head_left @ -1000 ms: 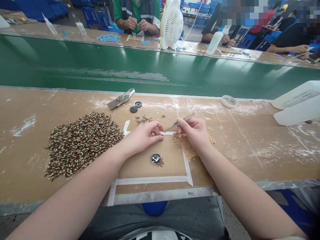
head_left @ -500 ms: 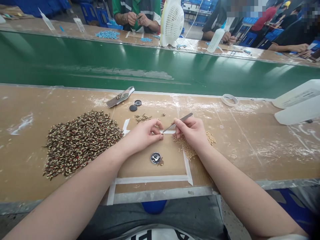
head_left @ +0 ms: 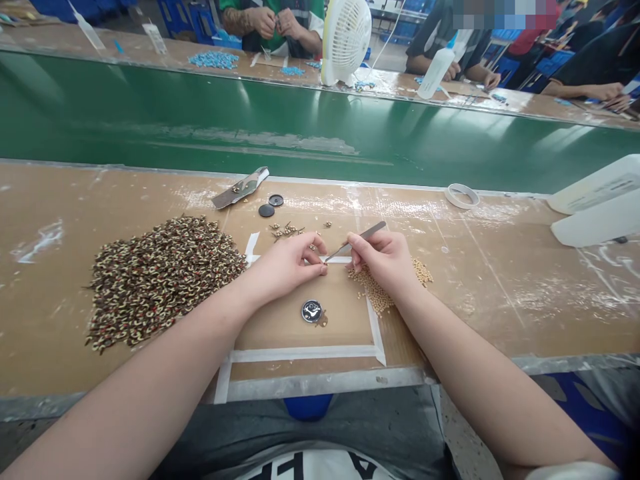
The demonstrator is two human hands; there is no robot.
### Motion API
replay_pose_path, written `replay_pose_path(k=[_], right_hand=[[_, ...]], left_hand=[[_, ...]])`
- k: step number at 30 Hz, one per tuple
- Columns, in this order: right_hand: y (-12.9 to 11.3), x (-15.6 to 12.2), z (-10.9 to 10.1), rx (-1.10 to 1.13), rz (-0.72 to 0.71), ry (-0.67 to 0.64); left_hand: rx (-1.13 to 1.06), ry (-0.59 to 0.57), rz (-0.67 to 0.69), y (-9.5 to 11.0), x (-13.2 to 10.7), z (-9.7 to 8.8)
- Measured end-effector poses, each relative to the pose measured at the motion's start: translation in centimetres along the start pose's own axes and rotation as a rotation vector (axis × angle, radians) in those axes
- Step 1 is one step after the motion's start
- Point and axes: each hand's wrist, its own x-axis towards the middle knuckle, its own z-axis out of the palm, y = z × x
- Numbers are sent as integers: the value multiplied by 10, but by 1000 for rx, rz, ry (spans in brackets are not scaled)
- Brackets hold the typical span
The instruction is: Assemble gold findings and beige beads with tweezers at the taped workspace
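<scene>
My right hand (head_left: 384, 259) is closed around metal tweezers (head_left: 373, 231), whose tip points down-left at the fingertips of my left hand (head_left: 295, 260). Thumb and finger of that left hand pinch a tiny piece, too small to name. Nearer to me lies a small round dish of dark, glossy liquid (head_left: 312, 311), a brown smear beside it. Small beige beads (head_left: 373, 293) are spread under and around my right hand. Left of my left arm is a big heap of small dark-and-cream curved pieces (head_left: 160, 280). Several similar loose pieces (head_left: 287, 231) lie just beyond my left hand.
Two black round caps (head_left: 267, 211) and a folded camouflage-patterned strip (head_left: 241, 189) lie farther back. A tape roll (head_left: 462, 196) and white bottles (head_left: 597, 217) are at the right. Beyond the green belt (head_left: 200, 127), people work behind a fan (head_left: 347, 43).
The view has tilted slightly, so the scene sits a little higher. Both hands keep nearly the same pose, with the tweezer tip still at the left fingertips.
</scene>
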Motion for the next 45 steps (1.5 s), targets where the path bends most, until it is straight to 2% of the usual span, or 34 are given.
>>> replay_pose_path(k=[20,25,29,32,35,38,40,45], right_hand=[[2,0,-3,-59,-50,-29],[3,0,-3,-61,-41,-7],[4,2,-6,-6,-37,58],[1,2,-13,-27,-96,168],[-2,2,-21,-175,-181,227],[0,4,-26,-355,-243,165],[3,6,-27,-454,-274,111],[6,8,-24,-498,-297,15]], left_hand=[[-34,8,-24,2,-1,3],[-19,29,-17,1,0,3],[11,30,-5,1,0,2],[116,62,36,1,-1,1],[292,116,123,2,-1,-1],[435,128,193,1,0,-3],[540,131,193,0,2,-3],[739,143,132,-4,5,-5]])
